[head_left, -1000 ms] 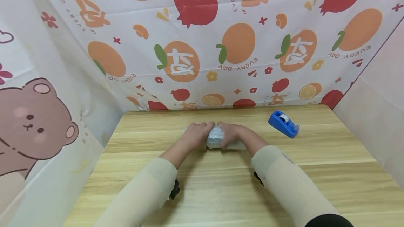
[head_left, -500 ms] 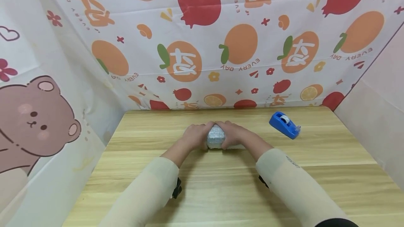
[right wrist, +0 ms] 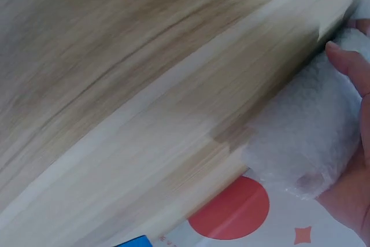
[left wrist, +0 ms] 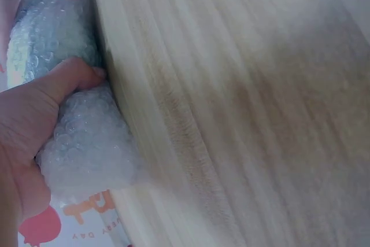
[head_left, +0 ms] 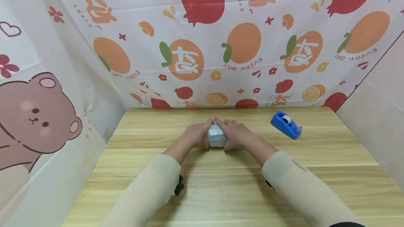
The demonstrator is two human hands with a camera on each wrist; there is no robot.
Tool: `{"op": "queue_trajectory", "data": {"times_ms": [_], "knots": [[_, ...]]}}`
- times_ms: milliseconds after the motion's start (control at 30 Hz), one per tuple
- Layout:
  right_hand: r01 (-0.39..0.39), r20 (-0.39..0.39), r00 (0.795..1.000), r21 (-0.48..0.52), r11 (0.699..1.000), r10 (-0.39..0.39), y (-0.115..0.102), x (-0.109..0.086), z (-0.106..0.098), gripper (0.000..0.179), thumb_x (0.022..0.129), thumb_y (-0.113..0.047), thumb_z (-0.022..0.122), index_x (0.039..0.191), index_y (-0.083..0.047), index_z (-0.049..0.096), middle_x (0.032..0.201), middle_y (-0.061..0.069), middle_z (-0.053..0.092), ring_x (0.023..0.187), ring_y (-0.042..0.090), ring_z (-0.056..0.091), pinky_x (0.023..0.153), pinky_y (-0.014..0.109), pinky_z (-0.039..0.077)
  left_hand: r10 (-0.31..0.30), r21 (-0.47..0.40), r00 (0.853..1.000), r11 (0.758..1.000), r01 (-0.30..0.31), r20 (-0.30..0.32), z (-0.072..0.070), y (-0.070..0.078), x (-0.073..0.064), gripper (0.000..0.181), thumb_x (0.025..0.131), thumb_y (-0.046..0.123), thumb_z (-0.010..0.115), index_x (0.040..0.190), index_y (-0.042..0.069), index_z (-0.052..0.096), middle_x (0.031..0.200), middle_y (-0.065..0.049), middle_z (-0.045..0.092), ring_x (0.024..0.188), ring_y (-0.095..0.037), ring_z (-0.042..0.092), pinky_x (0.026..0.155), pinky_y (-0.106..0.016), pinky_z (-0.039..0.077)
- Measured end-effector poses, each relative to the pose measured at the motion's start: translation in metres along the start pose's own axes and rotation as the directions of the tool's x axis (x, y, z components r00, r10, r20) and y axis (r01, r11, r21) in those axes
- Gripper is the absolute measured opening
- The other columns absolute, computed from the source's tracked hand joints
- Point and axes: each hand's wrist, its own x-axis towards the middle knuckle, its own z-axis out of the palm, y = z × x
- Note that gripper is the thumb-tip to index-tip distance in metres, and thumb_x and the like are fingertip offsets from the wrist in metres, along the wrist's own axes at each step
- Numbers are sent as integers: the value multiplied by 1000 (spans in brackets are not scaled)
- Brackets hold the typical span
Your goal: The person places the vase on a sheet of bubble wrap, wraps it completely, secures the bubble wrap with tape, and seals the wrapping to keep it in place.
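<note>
A bubble-wrapped bundle [head_left: 216, 136] lies on the wooden table, its contents hidden by the wrap. My left hand [head_left: 195, 135] grips its left part, and my right hand [head_left: 236, 134] holds it from the other side. In the left wrist view the thumb presses across the bubble wrap [left wrist: 89, 143], whose loose end sticks out past the hand; fingers of the other hand show at the top. The right wrist view has the thumb on the near face of the roll [right wrist: 306, 120], with a loose, crumpled end beyond it.
A blue tape dispenser [head_left: 285, 125] with a clear roll stands at the back right of the table [head_left: 214, 188]. Behind the table hangs a fruit-print cloth [head_left: 211, 45], and a bear-print cloth [head_left: 41, 115] covers the left side.
The right hand has shifted slightly right and its fingers have spread a little. The pale wrap end right of it is now hidden in the head view. Both hands keep holding the bundle.
</note>
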Motion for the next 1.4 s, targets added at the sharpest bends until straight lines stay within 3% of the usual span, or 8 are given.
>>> {"op": "queue_trajectory", "data": {"times_ms": [233,433,700,1100,1400], "knots": [[13,-55,998,-149,989,-22,-5,-3,2,114,74,-43,81,159,-19,10,143,11,45,124,33,49,97,54,45,-49,-117,996,991,57,69,-3,-6,5,82,63,25,90,129,19,42,107,-3,67,95,-20,62,84,-41,50],[4,-95,995,-190,982,-23,-6,-1,2,108,75,-40,83,157,-19,16,140,11,47,121,31,51,95,52,46,-71,-169,991,981,90,116,-7,-9,8,81,65,26,90,130,20,42,107,-2,64,93,-19,59,85,-39,49],[-4,-125,992,-147,989,-15,-3,7,4,94,77,-31,83,153,-21,28,133,8,51,115,28,54,92,50,48,-68,-198,984,975,101,166,-12,-12,11,74,66,26,88,125,18,43,104,-1,62,93,-19,58,83,-37,48],[13,-150,989,-44,999,-20,7,15,4,84,73,-23,84,145,-24,40,124,7,56,105,27,57,85,50,50,-80,-191,978,974,117,192,-14,-12,17,75,64,30,89,124,21,44,107,2,61,96,-18,57,85,-37,47],[15,-143,990,64,998,-6,14,20,10,83,70,-20,85,141,-25,44,121,4,57,104,24,57,86,47,50,-65,-124,991,989,80,117,-3,-13,20,74,63,32,90,123,22,47,105,3,64,93,-17,59,85,-38,48]]}}
